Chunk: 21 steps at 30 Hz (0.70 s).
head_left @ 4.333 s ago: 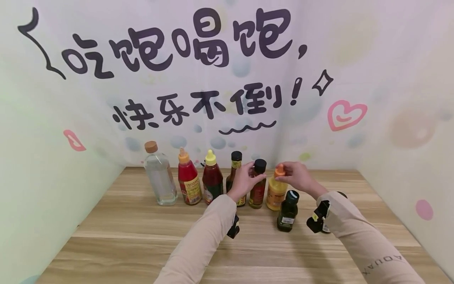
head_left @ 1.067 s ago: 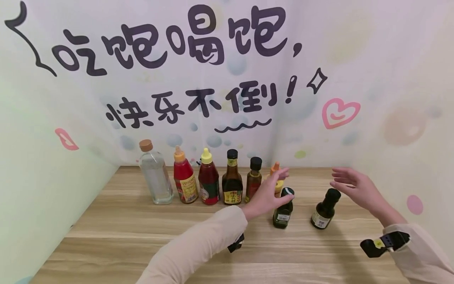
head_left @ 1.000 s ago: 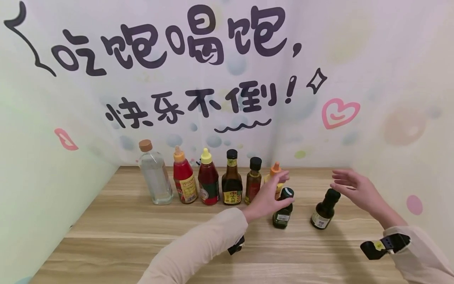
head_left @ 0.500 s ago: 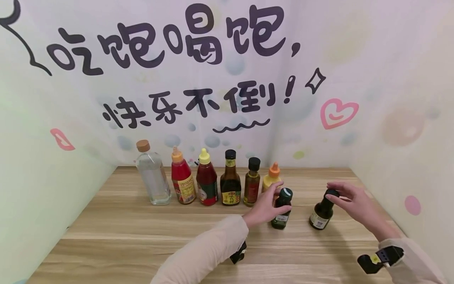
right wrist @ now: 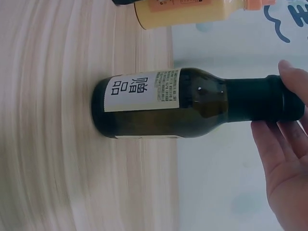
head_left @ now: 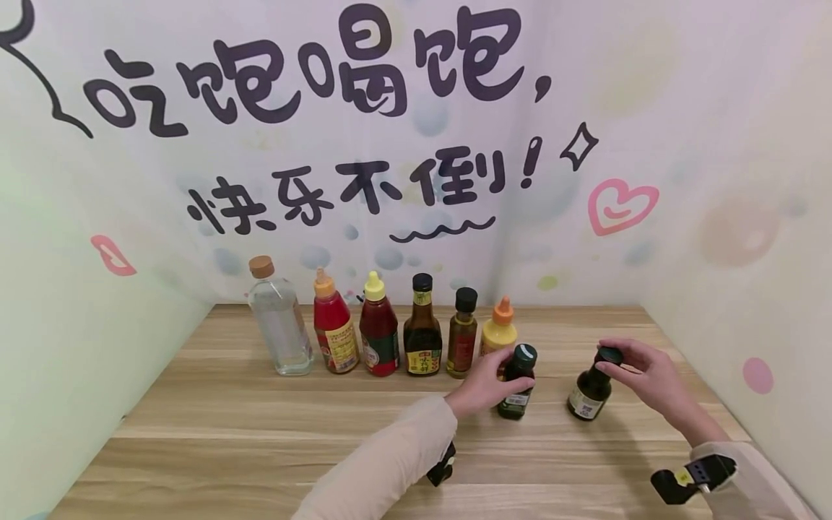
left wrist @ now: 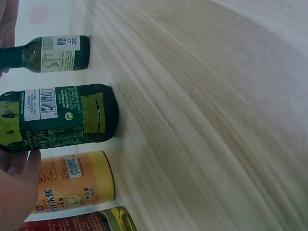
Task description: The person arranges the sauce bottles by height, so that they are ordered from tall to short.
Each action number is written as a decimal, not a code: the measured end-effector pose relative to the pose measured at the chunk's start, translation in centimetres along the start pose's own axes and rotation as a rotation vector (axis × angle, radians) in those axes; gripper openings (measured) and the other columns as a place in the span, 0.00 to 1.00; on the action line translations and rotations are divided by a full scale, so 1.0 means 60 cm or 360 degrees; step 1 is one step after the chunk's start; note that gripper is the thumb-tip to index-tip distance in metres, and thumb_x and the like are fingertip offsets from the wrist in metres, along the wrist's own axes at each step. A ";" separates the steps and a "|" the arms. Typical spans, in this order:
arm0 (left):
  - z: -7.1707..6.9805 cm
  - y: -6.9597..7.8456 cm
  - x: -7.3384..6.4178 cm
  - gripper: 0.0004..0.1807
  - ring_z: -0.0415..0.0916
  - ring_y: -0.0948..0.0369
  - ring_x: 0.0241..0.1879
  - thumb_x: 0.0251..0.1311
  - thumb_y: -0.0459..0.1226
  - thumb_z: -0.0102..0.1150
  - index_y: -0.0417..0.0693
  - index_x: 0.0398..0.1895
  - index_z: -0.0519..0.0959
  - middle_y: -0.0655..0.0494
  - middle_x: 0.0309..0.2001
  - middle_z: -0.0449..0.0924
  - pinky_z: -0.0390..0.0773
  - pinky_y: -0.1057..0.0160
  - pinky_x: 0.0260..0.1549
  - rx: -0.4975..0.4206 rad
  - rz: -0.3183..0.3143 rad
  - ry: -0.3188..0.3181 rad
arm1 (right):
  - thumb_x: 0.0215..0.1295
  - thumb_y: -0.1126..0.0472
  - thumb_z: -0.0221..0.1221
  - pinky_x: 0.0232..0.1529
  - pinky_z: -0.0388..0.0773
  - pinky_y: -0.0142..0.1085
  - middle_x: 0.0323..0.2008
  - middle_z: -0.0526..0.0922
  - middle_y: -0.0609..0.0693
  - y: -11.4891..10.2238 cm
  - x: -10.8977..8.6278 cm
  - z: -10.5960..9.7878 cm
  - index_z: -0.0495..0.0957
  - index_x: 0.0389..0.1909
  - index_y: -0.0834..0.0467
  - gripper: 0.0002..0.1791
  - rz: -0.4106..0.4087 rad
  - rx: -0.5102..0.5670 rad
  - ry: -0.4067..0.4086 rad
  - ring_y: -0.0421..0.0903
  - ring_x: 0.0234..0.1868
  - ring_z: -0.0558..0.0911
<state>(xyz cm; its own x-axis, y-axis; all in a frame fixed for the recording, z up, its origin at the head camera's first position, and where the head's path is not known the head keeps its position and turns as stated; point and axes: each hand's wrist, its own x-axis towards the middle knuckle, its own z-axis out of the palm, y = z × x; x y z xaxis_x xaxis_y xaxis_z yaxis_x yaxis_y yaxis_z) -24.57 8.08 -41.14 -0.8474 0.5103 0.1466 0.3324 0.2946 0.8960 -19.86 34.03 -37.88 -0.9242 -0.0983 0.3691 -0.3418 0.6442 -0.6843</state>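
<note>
My left hand (head_left: pixel 481 388) grips a dark green glass bottle (head_left: pixel 513 408) near its shoulder, thumb on the near side. The bottle stands upright on the table; its green barcode label (left wrist: pixel 52 115) shows in the left wrist view. To the right, my right hand (head_left: pixel 653 379) pinches the dark cap of a small dark sauce bottle (head_left: pixel 588 397) between thumb and fingers. That bottle is upright too, with a white label (right wrist: pixel 142 91) in the right wrist view. Just behind the green bottle is a yellow squeeze bottle (head_left: pixel 499 334) with an orange nozzle, partly hidden.
A row along the back holds a clear bottle (head_left: pixel 281 328), a red squeeze bottle (head_left: pixel 336 332), a dark red one with yellow nozzle (head_left: pixel 379 332), a soy sauce bottle (head_left: pixel 422 336) and a small black-capped bottle (head_left: pixel 463 339). The wooden table (head_left: pixel 260 448) meets a printed curtain behind.
Both hands have left the row's black-capped and yellow bottles. The left came down onto the green bottle and took hold of it; the right lowered onto the small bottle's cap.
</note>
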 end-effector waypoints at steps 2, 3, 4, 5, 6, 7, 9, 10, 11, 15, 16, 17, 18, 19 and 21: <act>0.001 -0.003 0.001 0.25 0.69 0.68 0.48 0.52 0.45 0.60 0.53 0.54 0.70 0.64 0.49 0.72 0.69 0.69 0.46 -0.0025 -0.0003 -0.0004 | 0.55 0.62 0.60 0.33 0.73 0.22 0.38 0.74 0.29 0.001 0.000 0.000 0.72 0.48 0.65 0.20 0.0011 0.0044 -0.0007 0.22 0.39 0.72; 0.002 -0.004 0.001 0.24 0.69 0.68 0.47 0.52 0.45 0.60 0.52 0.54 0.71 0.63 0.49 0.73 0.69 0.69 0.46 -0.0040 -0.0004 -0.0003 | 0.55 0.62 0.60 0.32 0.73 0.22 0.38 0.74 0.29 0.002 0.000 0.000 0.72 0.48 0.65 0.20 0.0014 0.0063 -0.0010 0.22 0.39 0.72; 0.002 -0.006 0.002 0.24 0.69 0.68 0.47 0.52 0.45 0.60 0.52 0.53 0.71 0.63 0.49 0.73 0.69 0.70 0.46 -0.0059 -0.0002 -0.0001 | 0.55 0.62 0.60 0.32 0.73 0.22 0.38 0.74 0.29 0.003 0.000 0.000 0.72 0.48 0.65 0.19 0.0013 0.0079 -0.0011 0.22 0.39 0.73; 0.003 -0.006 0.002 0.23 0.70 0.67 0.47 0.52 0.44 0.60 0.51 0.53 0.72 0.62 0.48 0.74 0.69 0.70 0.45 -0.0077 -0.0002 0.0001 | 0.55 0.63 0.60 0.32 0.73 0.22 0.38 0.74 0.29 0.003 0.000 0.000 0.72 0.48 0.65 0.19 0.0012 0.0089 -0.0008 0.22 0.39 0.73; 0.004 -0.007 0.003 0.23 0.70 0.67 0.47 0.52 0.43 0.60 0.50 0.53 0.72 0.61 0.48 0.74 0.70 0.69 0.45 -0.0098 -0.0002 0.0002 | 0.55 0.63 0.60 0.32 0.73 0.22 0.38 0.74 0.29 0.004 0.000 0.000 0.72 0.48 0.65 0.20 0.0010 0.0096 -0.0005 0.22 0.39 0.73; 0.004 -0.009 0.003 0.23 0.70 0.66 0.46 0.52 0.42 0.61 0.49 0.52 0.72 0.60 0.48 0.74 0.70 0.69 0.45 -0.0119 -0.0001 0.0006 | 0.55 0.63 0.60 0.32 0.73 0.22 0.38 0.74 0.29 0.004 0.000 0.000 0.72 0.48 0.65 0.20 0.0007 0.0099 -0.0005 0.22 0.39 0.73; 0.004 -0.010 0.003 0.22 0.71 0.66 0.46 0.52 0.41 0.61 0.48 0.51 0.73 0.60 0.47 0.75 0.70 0.69 0.44 -0.0163 0.0003 0.0012 | 0.55 0.63 0.60 0.32 0.73 0.22 0.38 0.74 0.28 0.005 0.001 0.001 0.72 0.48 0.66 0.20 0.0004 0.0108 -0.0003 0.22 0.39 0.73; 0.005 -0.010 0.003 0.21 0.71 0.66 0.45 0.51 0.40 0.61 0.47 0.51 0.74 0.59 0.46 0.75 0.70 0.70 0.44 -0.0179 0.0007 0.0015 | 0.55 0.63 0.60 0.32 0.73 0.22 0.38 0.74 0.28 0.005 0.001 0.001 0.71 0.47 0.66 0.20 -0.0001 0.0110 0.0000 0.22 0.39 0.73; 0.005 -0.010 0.003 0.21 0.72 0.67 0.45 0.51 0.40 0.62 0.47 0.50 0.74 0.59 0.46 0.76 0.70 0.70 0.43 -0.0194 0.0012 0.0018 | 0.54 0.64 0.60 0.32 0.73 0.22 0.37 0.74 0.28 0.006 0.001 0.001 0.72 0.47 0.66 0.20 -0.0006 0.0115 0.0000 0.23 0.39 0.73; 0.004 -0.013 0.006 0.20 0.72 0.69 0.41 0.49 0.40 0.63 0.48 0.47 0.76 0.62 0.43 0.77 0.71 0.72 0.40 -0.0264 0.0007 0.0026 | 0.54 0.64 0.61 0.32 0.74 0.22 0.37 0.75 0.29 0.008 0.000 0.000 0.72 0.46 0.64 0.18 -0.0025 0.0121 0.0014 0.23 0.38 0.74; 0.004 -0.014 0.006 0.19 0.72 0.70 0.41 0.49 0.40 0.63 0.48 0.47 0.77 0.63 0.42 0.77 0.71 0.72 0.40 -0.0275 0.0001 0.0026 | 0.54 0.65 0.61 0.32 0.74 0.22 0.36 0.75 0.29 0.009 0.000 0.001 0.72 0.46 0.64 0.18 -0.0029 0.0117 0.0015 0.23 0.38 0.74; 0.004 -0.014 0.007 0.19 0.73 0.70 0.41 0.49 0.40 0.63 0.49 0.47 0.77 0.63 0.42 0.77 0.71 0.72 0.40 -0.0288 -0.0006 0.0027 | 0.54 0.65 0.61 0.31 0.74 0.22 0.36 0.75 0.29 0.010 0.000 0.001 0.72 0.46 0.64 0.18 -0.0031 0.0114 0.0015 0.23 0.38 0.74; 0.004 -0.015 0.007 0.19 0.72 0.70 0.41 0.49 0.41 0.63 0.49 0.47 0.77 0.64 0.42 0.77 0.71 0.72 0.40 -0.0301 -0.0017 0.0028 | 0.54 0.64 0.61 0.31 0.74 0.22 0.37 0.75 0.29 0.011 0.000 0.002 0.72 0.46 0.65 0.18 -0.0029 0.0107 0.0016 0.23 0.38 0.74; 0.003 -0.015 0.007 0.19 0.72 0.71 0.40 0.49 0.41 0.63 0.50 0.46 0.77 0.65 0.41 0.77 0.71 0.72 0.40 -0.0314 -0.0033 0.0029 | 0.54 0.64 0.61 0.31 0.74 0.22 0.37 0.75 0.29 0.011 0.001 0.002 0.72 0.47 0.66 0.19 -0.0030 0.0103 0.0014 0.23 0.38 0.74; 0.002 -0.015 0.006 0.18 0.72 0.71 0.40 0.49 0.41 0.63 0.50 0.46 0.78 0.65 0.41 0.77 0.71 0.72 0.40 -0.0326 -0.0044 0.0030 | 0.54 0.64 0.60 0.31 0.74 0.22 0.37 0.74 0.28 0.011 0.002 0.003 0.71 0.47 0.67 0.20 -0.0029 0.0095 0.0007 0.23 0.38 0.74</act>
<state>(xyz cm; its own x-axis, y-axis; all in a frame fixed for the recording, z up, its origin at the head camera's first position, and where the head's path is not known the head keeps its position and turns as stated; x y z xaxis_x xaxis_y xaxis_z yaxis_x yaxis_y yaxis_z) -25.13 8.12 -41.92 -0.8634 0.4882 0.1271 0.2195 0.1367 0.9660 -20.22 34.31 -38.43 -0.9170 -0.1064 0.3843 -0.3683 0.5959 -0.7137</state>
